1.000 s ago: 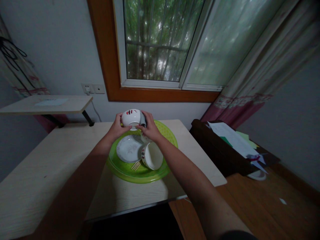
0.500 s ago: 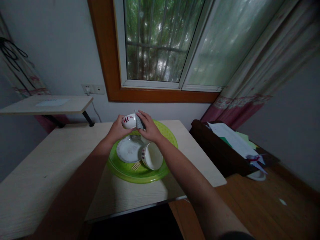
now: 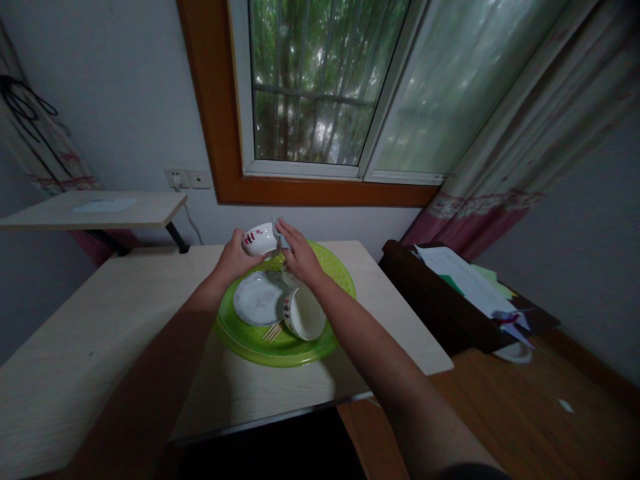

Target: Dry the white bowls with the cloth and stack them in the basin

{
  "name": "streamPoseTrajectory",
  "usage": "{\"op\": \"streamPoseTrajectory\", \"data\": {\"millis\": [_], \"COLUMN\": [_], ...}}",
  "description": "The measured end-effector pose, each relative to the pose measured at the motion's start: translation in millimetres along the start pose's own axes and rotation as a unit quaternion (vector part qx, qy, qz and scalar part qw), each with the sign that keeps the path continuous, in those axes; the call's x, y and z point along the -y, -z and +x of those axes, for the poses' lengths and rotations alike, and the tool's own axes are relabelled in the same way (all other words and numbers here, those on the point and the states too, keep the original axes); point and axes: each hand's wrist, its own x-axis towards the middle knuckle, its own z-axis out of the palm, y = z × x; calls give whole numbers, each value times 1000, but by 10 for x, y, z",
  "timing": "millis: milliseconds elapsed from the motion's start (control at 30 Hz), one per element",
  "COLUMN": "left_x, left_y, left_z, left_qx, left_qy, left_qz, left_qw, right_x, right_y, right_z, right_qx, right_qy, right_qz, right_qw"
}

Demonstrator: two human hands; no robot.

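My left hand (image 3: 231, 259) grips a white bowl with red marks (image 3: 259, 239), held tilted above the far part of a green round tray (image 3: 250, 345). My right hand (image 3: 300, 257) presses a small grey cloth (image 3: 280, 233) against the bowl's right side, fingers closed on the cloth. In the tray below lie a white plate (image 3: 257, 297), a second white bowl (image 3: 305, 313) tipped on its side, and the ends of some chopsticks (image 3: 273, 331).
The tray sits on a pale wooden table (image 3: 100, 333) under a window (image 3: 310, 87). A small shelf table (image 3: 95, 208) stands at the left wall. A dark stand with papers (image 3: 465, 280) is at the right, beside a curtain.
The bowl has been turned in my left hand, from bottom-up to tilted on its side. My right hand with the cloth has shifted over the bowl's rim.
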Motion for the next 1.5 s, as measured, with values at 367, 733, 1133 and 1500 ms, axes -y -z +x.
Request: {"op": "streamPoseTrajectory", "data": {"millis": [367, 733, 1133, 1500], "left_x": [51, 13, 201, 309], "left_y": [0, -7, -53, -113], "left_z": [12, 8, 91, 109], "left_qx": [-15, 31, -12, 33], "left_qy": [11, 1, 39, 53], "left_qz": [-22, -45, -127, -276], "left_qw": [1000, 999, 991, 959], "right_x": [-132, 166, -113, -114], "right_y": [-91, -34, -59, -191], "right_z": [-38, 23, 5, -56], "right_qx": [-17, 64, -24, -47], "right_qy": [-62, 71, -96, -172], "right_qz": [3, -52, 78, 185], "right_qw": [998, 994, 992, 966]}}
